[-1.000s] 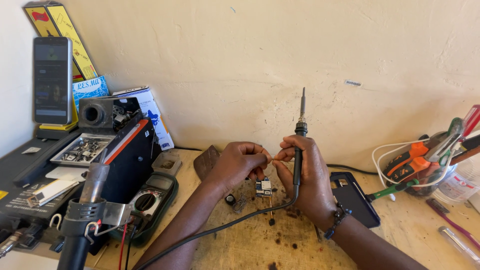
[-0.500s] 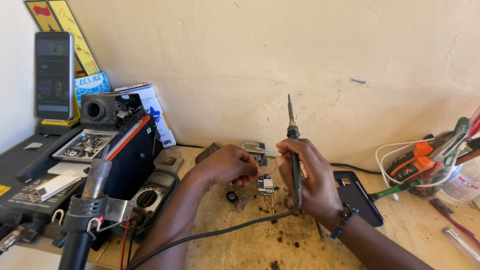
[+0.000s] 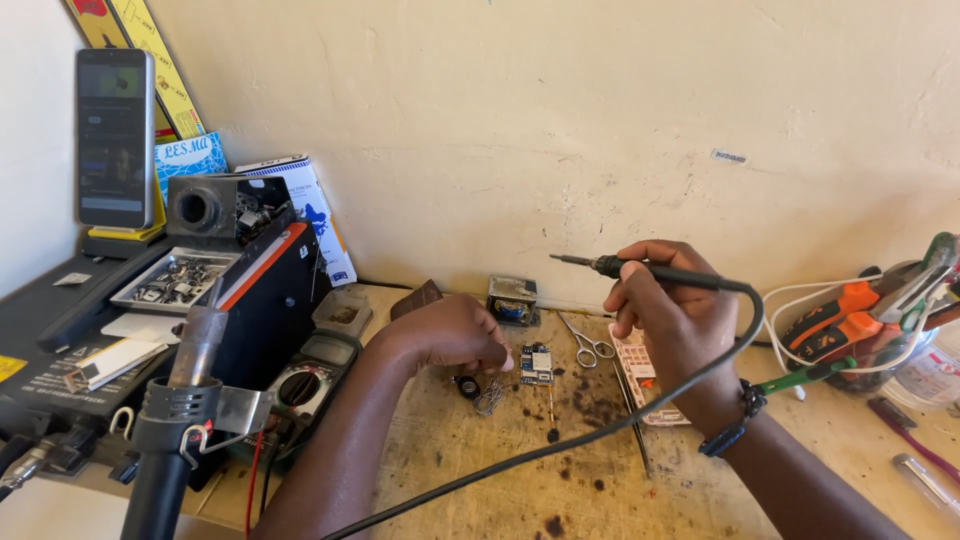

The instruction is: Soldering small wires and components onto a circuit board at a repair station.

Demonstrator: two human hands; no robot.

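Observation:
My right hand (image 3: 672, 315) grips a black soldering iron (image 3: 640, 270), held level with its tip pointing left above the bench; its cable loops down across the wood. My left hand (image 3: 455, 335) rests on the bench with fingers curled, fingertips right beside a small blue circuit board (image 3: 536, 363). A tangle of thin wire (image 3: 488, 397) and a small round black part (image 3: 466, 385) lie just below that hand. What the left fingers pinch, if anything, is hidden.
Small scissors (image 3: 586, 343), a pink-and-white perforated card (image 3: 638, 370) and a metal box (image 3: 512, 300) lie near the wall. A hot-air nozzle (image 3: 185, 400), multimeter (image 3: 305, 385) and parts tray (image 3: 175, 280) stand left. A tub of tools (image 3: 870, 320) sits right. A phone (image 3: 115, 140) leans upright at far left.
The soldering iron has swung from upright to level, tip pointing left. My hands have parted; my left hand dropped to the bench by the circuit board.

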